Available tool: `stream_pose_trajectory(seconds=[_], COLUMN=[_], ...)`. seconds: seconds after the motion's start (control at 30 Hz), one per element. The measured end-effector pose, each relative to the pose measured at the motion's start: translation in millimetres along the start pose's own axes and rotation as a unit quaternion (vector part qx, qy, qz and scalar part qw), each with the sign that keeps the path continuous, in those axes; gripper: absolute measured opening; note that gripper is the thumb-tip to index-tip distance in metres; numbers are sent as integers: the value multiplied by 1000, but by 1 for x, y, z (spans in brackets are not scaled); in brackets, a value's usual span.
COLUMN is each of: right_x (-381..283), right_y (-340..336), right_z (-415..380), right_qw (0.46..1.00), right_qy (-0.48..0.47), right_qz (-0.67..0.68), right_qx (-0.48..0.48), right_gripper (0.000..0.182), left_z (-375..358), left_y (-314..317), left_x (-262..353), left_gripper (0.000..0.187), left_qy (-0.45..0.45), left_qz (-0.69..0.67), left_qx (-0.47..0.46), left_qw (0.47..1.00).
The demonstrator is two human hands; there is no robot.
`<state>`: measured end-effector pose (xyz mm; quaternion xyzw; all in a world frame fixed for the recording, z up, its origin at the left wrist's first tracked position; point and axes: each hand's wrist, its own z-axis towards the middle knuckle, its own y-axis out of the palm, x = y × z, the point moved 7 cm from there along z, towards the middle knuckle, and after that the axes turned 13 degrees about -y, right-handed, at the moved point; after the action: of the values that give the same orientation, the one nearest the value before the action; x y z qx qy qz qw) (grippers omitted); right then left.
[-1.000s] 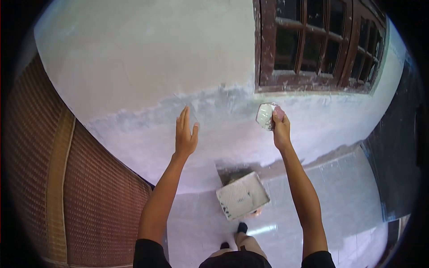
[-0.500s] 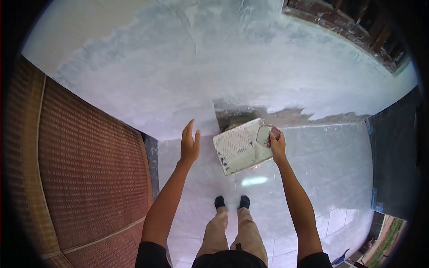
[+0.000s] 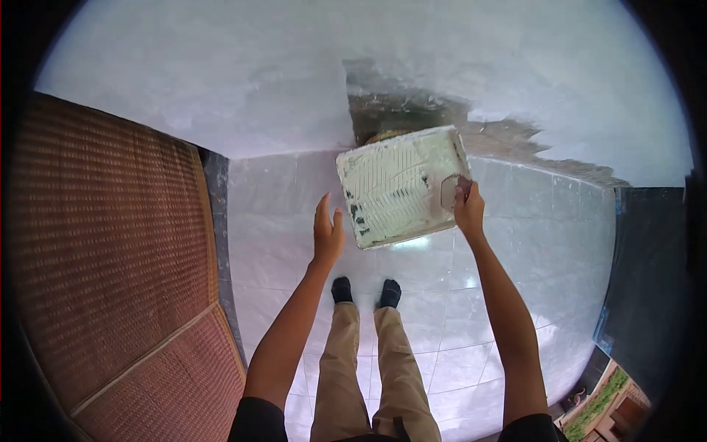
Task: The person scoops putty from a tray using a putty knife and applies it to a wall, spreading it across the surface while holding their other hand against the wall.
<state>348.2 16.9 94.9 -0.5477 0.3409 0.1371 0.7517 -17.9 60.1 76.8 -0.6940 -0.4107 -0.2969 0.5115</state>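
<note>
My right hand (image 3: 469,208) is closed around the dark red grip of a flat scraper-like tool (image 3: 450,193). The tool's pale, angular blade lies over the deep right part of a white paint tray (image 3: 398,180). Ridges run across the tray, which is coated in pale wet-looking material with dark bare spots. To the left of the tray's lower left corner, my left hand (image 3: 328,232) hangs empty, fingers stretched and apart from it. What holds the tray up is mostly hidden; a brownish edge shows behind it.
Ahead stands a whitish wall (image 3: 258,96) with a dark uncoated patch (image 3: 405,103) low down. Woven brown panels (image 3: 125,258) line the left, and a dark panel (image 3: 648,272) stands right. My feet in dark socks (image 3: 341,289) are on pale floor tiles (image 3: 471,324).
The view has tipped downward, so the tray and wall patch sit higher and look larger. My right hand has brought the tool down over the tray's right part. My left hand stays open.
</note>
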Motion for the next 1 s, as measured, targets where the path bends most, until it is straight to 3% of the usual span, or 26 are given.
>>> stream_pose_trajectory(seconds=[0.1, 0.2, 0.33, 0.67, 1.0], right_x=[14, -12, -7, -1, -44], right_y=[26, 35, 59, 88, 115], right_z=[13, 24, 36, 44, 24], right_qw=[997, 996, 983, 986, 973], right_qy=[-71, -67, -181, -141, -168], right_qz=[-38, -57, -25, -84, -141], right_qx=[6, -30, 25, -12, -70], right_gripper=[20, 18, 15, 15, 27], left_z=[2, 7, 10, 14, 17], left_y=[26, 44, 60, 71, 76], left_x=[-33, -59, -71, -71, -81], left_gripper=[53, 54, 59, 55, 53], left_qy=[-46, -86, -113, -111, -96], left_qz=[-28, -37, -87, -170, -257], left_qx=[-13, -9, -43, -79, -93], left_qw=[998, 996, 989, 976, 957])
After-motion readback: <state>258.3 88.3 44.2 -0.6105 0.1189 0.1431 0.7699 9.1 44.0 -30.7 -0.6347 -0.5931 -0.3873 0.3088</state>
